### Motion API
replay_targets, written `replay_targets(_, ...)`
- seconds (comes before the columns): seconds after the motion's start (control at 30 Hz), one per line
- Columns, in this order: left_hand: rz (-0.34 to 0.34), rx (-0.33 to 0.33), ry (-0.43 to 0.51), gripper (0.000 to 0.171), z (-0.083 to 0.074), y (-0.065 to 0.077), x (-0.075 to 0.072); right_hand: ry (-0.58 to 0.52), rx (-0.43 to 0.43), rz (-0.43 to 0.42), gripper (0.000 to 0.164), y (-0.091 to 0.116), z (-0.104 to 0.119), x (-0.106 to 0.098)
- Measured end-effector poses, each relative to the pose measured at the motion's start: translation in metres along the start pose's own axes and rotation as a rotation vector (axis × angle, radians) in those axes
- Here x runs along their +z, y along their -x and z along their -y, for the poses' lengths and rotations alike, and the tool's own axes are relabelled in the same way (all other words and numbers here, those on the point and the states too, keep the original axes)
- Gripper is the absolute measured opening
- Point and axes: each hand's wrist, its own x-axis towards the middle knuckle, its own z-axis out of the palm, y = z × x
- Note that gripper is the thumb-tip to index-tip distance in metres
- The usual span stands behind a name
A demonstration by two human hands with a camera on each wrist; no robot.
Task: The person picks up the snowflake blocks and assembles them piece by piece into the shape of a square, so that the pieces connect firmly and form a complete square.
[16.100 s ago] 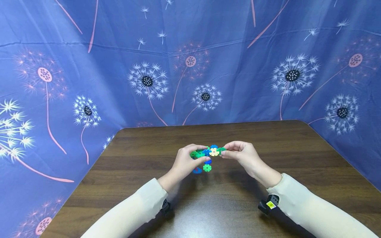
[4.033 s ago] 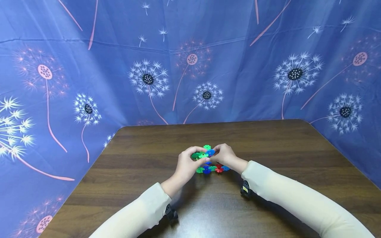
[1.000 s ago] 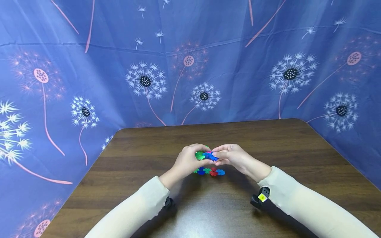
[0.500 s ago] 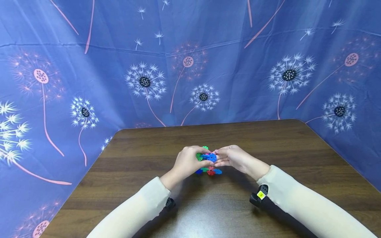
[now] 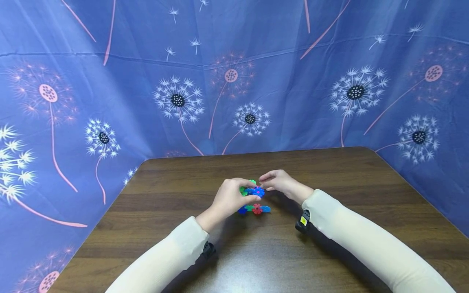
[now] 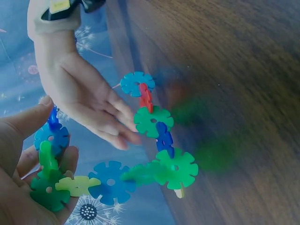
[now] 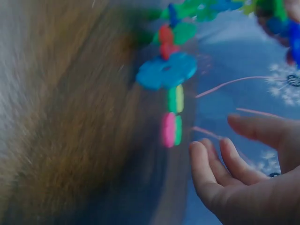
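Observation:
My left hand [image 5: 227, 199] grips a joined structure of notched, flower-shaped plastic discs between thumb and fingers. A blue disc [image 5: 258, 191] sits at its right end, near the thumb tip. In the left wrist view the chain runs from a green disc [image 6: 49, 190] in the palm through a yellow disc [image 6: 78, 186] and a larger blue disc [image 6: 111, 183] to a bright green disc [image 6: 176, 169]. From there it bends back past a red disc [image 6: 146, 97] to another blue disc [image 6: 137, 84]. My right hand [image 5: 283, 185] is just right of the structure, fingers loosely curved around nothing.
Edge-on pink [image 7: 168, 130] and green [image 7: 172, 99] pieces show beyond a blue disc in the right wrist view. The brown wooden table [image 5: 329, 171] lies beneath, and a blue dandelion-print cloth [image 5: 293, 81] hangs behind it.
My right hand has let go of the blue disc and drawn back, up and away from the structure. My left hand keeps its grip in nearly the same spot.

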Motion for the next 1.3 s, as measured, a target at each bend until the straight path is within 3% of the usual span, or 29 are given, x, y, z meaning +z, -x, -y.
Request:
replay_targets(0.1, 0.005, -0.009, -0.005, 0.038, 0.002, 0.000, -0.001, 0.069, 0.035, 0.006, 0.035, -0.014, -0.004, 0.004)
replay_targets(0.27, 0.018, -0.020, 0.019, 0.037, 0.005, 0.001, -0.004, 0.164, 0.040, -0.056, 0.027, -0.029, -0.010, 0.014)
replay_targets(0.43, 0.014, -0.008, 0.037, 0.036, 0.005, -0.001, -0.002, 0.274, 0.020, -0.139, 0.017, -0.037, -0.014, 0.017)
replay_targets(0.6, 0.001, -0.016, 0.047, 0.035, 0.006, -0.003, -0.002, 0.398, 0.014, -0.168, 0.009, -0.039, -0.012, 0.022)
replay_targets(0.8, -0.008, -0.044, 0.055, 0.033, 0.007, -0.004, -0.003, 0.290, 0.063, -0.126, 0.012, -0.034, -0.010, 0.023)
replay_targets(1.03, -0.013, -0.053, 0.048, 0.034, 0.007, -0.005, -0.001, 0.124, 0.052, -0.060, 0.017, -0.022, -0.014, 0.018)
replay_targets(1.3, -0.012, -0.069, 0.048, 0.035, 0.008, -0.006, -0.001, 0.037, 0.043, -0.047, 0.020, -0.006, -0.003, 0.007)
